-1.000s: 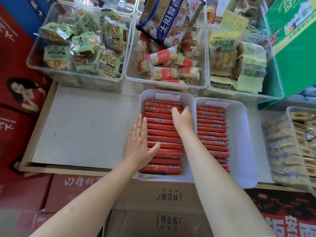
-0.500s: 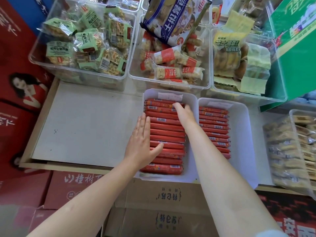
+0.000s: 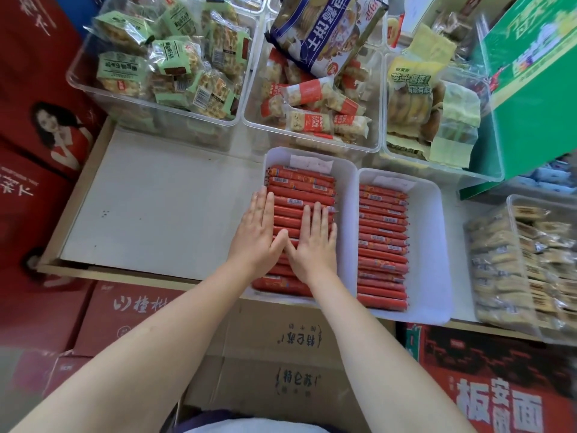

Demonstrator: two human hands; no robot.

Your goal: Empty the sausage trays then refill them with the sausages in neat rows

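Two white sausage trays stand side by side on the shelf. The left tray holds red sausages stacked in a neat row. The right tray holds a second neat row of red sausages along its left side. My left hand lies flat, fingers straight, on the left part of the left tray's sausages. Beside it my right hand presses flat on the same stack, thumbs nearly touching. Neither hand grips anything.
Clear bins of wrapped snacks stand behind the trays. Another clear bin sits to the right, a green box at back right. Bare white shelf surface lies left of the trays. Cardboard boxes sit below.
My right hand has drawn back from the far end of the left tray and now lies flat beside my left hand. The left hand has barely shifted.
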